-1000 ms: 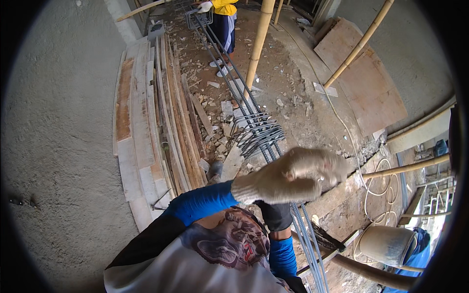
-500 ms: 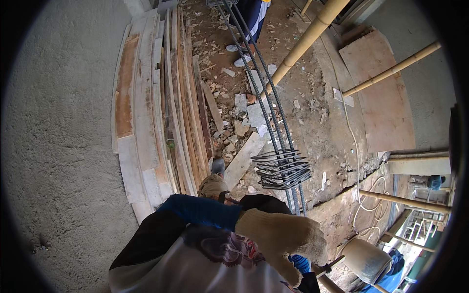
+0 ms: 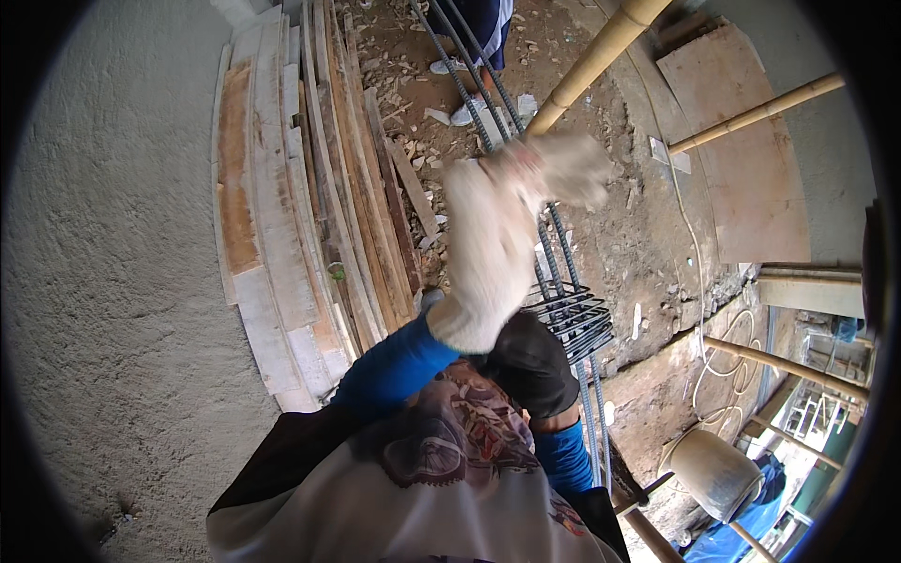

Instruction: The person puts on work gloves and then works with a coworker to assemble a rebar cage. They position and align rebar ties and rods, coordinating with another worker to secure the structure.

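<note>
My left hand (image 3: 507, 225), in an off-white knitted glove below a blue sleeve, is raised in front of me. It passes over dark ribbed steel bars (image 3: 554, 249), hiding part of them. Motion smears its fingers, so I cannot tell whether they grip anything. The blue sleeve of my right arm (image 3: 563, 455) comes up at lower right, with a strip of bare skin above it. Of my right hand (image 3: 556, 419) no fingers show; a dark rounded shape (image 3: 533, 361), perhaps a glove or knee, adjoins it. Bunched square steel stirrups (image 3: 577, 324) encircle the bars just beyond.
Long wooden planks (image 3: 272, 197) lie along the grey wall (image 3: 113, 235) at left. A person in white shoes (image 3: 466, 113) stands beyond. Bamboo poles (image 3: 601, 61) slant across at right. A hose (image 3: 699, 291), a plywood sheet (image 3: 737, 141) and a drum-like container (image 3: 718, 474) are also there.
My left hand has swung up and forward from above my lap to over the bars. My right sleeve and the dark rounded shape show more now. The view has shifted slightly.
</note>
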Demonstrator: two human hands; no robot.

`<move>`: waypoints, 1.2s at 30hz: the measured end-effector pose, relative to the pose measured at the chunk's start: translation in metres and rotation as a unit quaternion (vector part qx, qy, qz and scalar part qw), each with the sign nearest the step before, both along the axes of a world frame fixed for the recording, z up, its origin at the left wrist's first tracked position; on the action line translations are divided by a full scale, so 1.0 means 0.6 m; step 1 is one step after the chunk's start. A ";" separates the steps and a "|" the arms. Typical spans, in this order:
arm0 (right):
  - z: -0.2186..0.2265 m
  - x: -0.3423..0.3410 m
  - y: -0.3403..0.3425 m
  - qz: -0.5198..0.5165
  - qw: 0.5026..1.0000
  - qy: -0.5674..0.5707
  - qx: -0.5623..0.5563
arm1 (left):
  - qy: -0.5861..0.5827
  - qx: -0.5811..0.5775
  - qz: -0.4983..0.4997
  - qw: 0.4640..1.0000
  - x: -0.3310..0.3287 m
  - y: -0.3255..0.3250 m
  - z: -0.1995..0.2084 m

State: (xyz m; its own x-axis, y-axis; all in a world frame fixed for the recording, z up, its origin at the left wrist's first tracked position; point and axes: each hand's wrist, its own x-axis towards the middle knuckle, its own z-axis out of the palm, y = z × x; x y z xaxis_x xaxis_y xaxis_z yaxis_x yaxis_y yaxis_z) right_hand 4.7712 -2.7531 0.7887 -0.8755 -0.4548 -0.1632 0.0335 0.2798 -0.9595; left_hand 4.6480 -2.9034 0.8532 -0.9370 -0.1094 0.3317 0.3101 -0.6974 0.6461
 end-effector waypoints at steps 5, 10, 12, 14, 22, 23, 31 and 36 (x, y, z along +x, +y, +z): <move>0.023 -0.038 -0.063 -0.100 0.979 0.171 -0.047 | -0.099 0.062 0.130 0.985 -0.055 -0.058 -0.010; 0.064 -0.059 -0.105 -0.141 0.891 0.428 0.054 | -0.102 0.013 0.108 0.989 -0.067 -0.040 -0.018; 0.062 -0.063 -0.108 -0.155 0.887 0.429 0.070 | -0.059 -0.044 0.085 0.994 -0.071 -0.029 -0.023; 0.051 -0.067 -0.104 -0.177 0.877 0.441 0.069 | -0.029 -0.085 0.067 0.994 -0.078 -0.021 -0.024; 0.026 -0.029 -0.094 -0.197 0.881 0.410 0.128 | -0.026 -0.153 0.019 0.988 -0.064 0.055 0.004; 0.021 -0.023 -0.090 -0.207 0.880 0.404 0.137 | -0.018 -0.161 -0.027 0.986 -0.060 0.069 0.004; 0.012 0.065 -0.023 -0.413 0.834 0.352 0.101 | 0.004 -0.205 -0.251 0.946 -0.011 0.169 -0.044; -0.003 0.213 0.119 -0.547 0.771 0.254 0.203 | 0.015 -0.354 -0.318 0.879 0.088 0.231 -0.073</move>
State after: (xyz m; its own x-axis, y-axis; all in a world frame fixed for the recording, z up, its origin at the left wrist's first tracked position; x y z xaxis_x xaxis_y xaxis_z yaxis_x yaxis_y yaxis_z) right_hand 4.8988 -2.6819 0.7867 -0.6970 0.5994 0.3937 0.1106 0.6323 -0.7668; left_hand 4.7005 -2.7650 0.8093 -0.7240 0.6773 0.1308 0.0265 -0.1621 0.9864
